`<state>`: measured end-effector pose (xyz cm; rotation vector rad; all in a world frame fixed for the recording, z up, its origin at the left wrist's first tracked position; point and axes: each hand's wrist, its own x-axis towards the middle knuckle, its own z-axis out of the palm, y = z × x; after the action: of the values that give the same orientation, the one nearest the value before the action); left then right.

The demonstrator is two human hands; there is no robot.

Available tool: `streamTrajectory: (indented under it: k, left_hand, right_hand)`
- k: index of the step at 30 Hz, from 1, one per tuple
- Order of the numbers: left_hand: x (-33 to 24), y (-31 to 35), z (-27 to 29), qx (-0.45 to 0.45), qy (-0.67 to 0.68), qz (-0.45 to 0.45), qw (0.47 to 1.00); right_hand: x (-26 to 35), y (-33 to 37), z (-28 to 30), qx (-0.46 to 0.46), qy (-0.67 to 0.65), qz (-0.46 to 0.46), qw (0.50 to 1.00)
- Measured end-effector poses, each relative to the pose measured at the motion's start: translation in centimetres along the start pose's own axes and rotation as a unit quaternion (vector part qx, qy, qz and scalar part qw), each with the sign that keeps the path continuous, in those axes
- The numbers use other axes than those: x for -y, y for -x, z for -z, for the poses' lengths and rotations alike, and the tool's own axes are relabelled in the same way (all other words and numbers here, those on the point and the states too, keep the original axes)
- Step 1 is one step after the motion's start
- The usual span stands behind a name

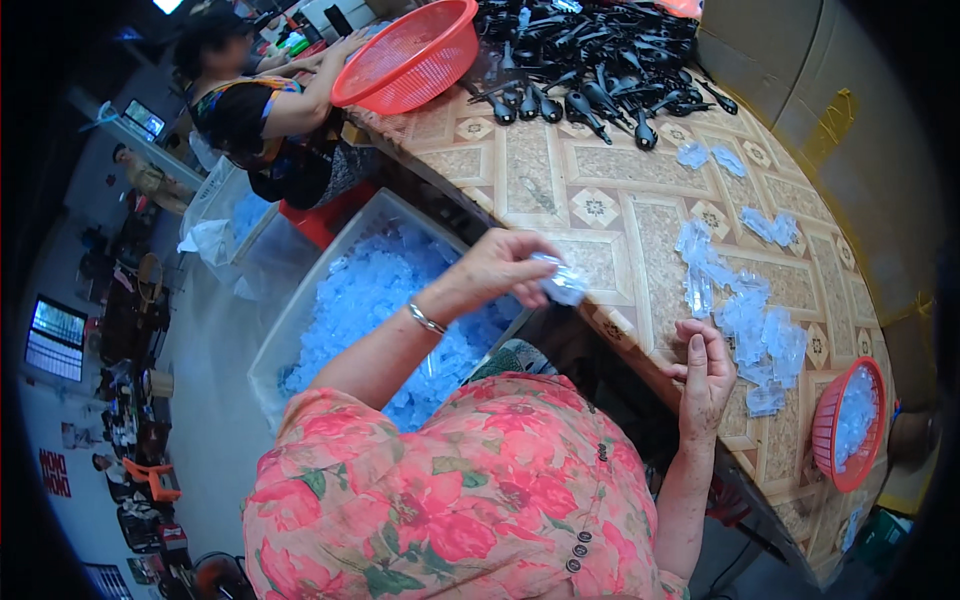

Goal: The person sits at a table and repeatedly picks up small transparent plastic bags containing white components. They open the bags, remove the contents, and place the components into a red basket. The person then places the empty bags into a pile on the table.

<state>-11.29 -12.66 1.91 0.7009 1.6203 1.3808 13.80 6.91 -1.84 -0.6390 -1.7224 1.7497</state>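
Pinching a small clear-plastic piece, likely light, slippery, by its edge in left fingers. Holding empty-looking right fingers loosely curled.

Pale glare whitens the tabletop; dim left background; bent edges, black corners.

The person's two bare hands are showing, one silver metal bracelet circling one wrist. Two red perforated plastic baskets are standing on one brown patterned table. Black spoon-shaped pieces and clear plastic pieces are lying too thickly to count.
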Motion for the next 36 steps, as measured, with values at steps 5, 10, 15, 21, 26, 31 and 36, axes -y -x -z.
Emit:
streamTrajectory:
  k: [5,10,15,21,26,31,36]
  left_hand:
    - [1.6,3.8,7.8,-0.104,-0.600,0.060,0.791]
    - [0.2,3.1,6.1,-0.123,-0.370,0.012,0.921]
    - [-2.8,-1.9,0.0,-0.053,-0.326,-0.156,0.931]
    - [-4.2,-12.0,-7.9,-0.021,-0.418,-0.303,0.856]
    - [-2.7,-16.5,-9.7,0.011,-0.509,-0.374,0.775]
    - [-2.0,-16.8,-9.6,0.031,-0.482,-0.358,0.799]
    - [-2.2,-14.6,-8.3,-0.009,-0.454,-0.337,0.825]
  right_hand:
    - [0.0,-0.2,-0.2,0.001,0.014,0.008,1.000]
    - [-0.2,-0.2,0.0,-0.026,0.020,0.015,0.999]
    - [0.2,-0.1,-0.4,-0.028,0.034,0.014,0.999]
    - [0.8,0.1,-0.5,-0.023,0.072,0.011,0.997]
    - [1.0,0.1,-0.4,-0.009,0.054,0.017,0.998]
    - [1.0,-0.2,0.0,-0.005,0.028,-0.008,1.000]
    - [3.3,-3.9,1.4,-0.056,0.385,0.218,0.895]
